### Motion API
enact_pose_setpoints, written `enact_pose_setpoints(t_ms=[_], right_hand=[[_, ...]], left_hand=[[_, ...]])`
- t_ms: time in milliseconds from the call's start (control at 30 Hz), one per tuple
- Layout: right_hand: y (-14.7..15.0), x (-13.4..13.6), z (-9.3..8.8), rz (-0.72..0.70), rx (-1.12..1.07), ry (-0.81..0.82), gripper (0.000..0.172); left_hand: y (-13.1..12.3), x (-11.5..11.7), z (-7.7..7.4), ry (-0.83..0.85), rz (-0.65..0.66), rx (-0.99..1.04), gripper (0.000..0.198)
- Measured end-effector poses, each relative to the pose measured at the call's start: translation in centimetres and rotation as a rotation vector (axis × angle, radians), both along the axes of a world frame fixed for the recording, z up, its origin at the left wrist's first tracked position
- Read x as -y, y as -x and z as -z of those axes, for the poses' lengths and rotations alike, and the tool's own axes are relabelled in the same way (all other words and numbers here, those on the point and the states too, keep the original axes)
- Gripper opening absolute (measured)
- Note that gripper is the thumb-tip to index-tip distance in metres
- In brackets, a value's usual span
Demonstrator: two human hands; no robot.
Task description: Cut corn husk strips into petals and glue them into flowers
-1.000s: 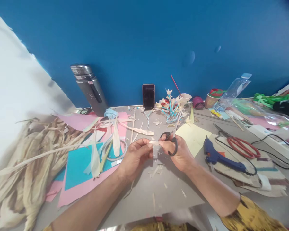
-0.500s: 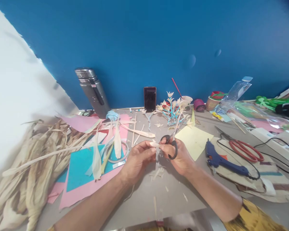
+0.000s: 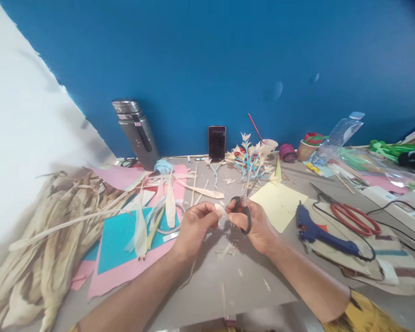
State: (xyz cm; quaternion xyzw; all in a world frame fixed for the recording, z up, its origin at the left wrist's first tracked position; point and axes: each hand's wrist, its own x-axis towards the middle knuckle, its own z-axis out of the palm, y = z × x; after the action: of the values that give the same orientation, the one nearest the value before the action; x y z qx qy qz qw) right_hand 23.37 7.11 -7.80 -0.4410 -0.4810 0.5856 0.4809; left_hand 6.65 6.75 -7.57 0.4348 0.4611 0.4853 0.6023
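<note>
Small pale strip of dried husk (image 3: 221, 210) sits mid-frame just above the grey surface (image 3: 242, 281), long axis running roughly 10-to-4 o'clock. Left hand (image 3: 193, 227) pinches its 9 o'clock end between thumb and fingertips. Right hand (image 3: 259, 226), at 3 o'clock, touches the other end and grips black-handled scissors (image 3: 244, 213), blades pointing to 12 o'clock. Both hands equally near. Blue glue gun (image 3: 323, 230) lies further out at 3 o'clock.

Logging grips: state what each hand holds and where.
Right hand holds black scissors by the handle loops; left hand pinches a pale strip at its end.
</note>
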Motion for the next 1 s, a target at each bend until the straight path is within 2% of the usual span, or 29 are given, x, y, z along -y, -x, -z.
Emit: enact_pose_setpoints(t_ms=[267, 367, 467, 633, 700, 867, 1000], right_hand=[[0.4, 0.4, -0.6, 0.045, 0.036, 0.013, 0.032], [0.5, 0.4, -0.9, 0.031, 0.036, 0.014, 0.034], [0.4, 0.4, -1.2, -0.064, 0.067, 0.036, 0.037], [-0.4, 0.4, -1.6, -0.372, 0.212, 0.006, 0.055], [-0.6, 0.4, -1.6, -0.451, 0.278, -0.025, 0.060], [-0.8, 0.4, -1.3, -0.536, 0.327, -0.073, 0.066], [-0.9, 0.4, -1.4, -0.543, 0.325, -0.079, 0.067]], left_hand=[[-0.3, 0.4, 0.3, -0.020, 0.094, 0.114, 0.017], [-0.4, 0.6, 0.1, 0.002, 0.089, 0.148, 0.019], [-0.3, 0.5, -0.3, 0.021, 0.080, 0.179, 0.020], [0.2, 0.2, -1.2, -0.064, 0.051, 0.148, 0.017], [0.5, 0.1, -1.6, -0.091, 0.019, 0.122, 0.017], [0.7, 0.0, -2.1, -0.084, -0.013, 0.116, 0.018], [0.8, 0.0, -2.2, -0.094, -0.002, 0.115, 0.017]])
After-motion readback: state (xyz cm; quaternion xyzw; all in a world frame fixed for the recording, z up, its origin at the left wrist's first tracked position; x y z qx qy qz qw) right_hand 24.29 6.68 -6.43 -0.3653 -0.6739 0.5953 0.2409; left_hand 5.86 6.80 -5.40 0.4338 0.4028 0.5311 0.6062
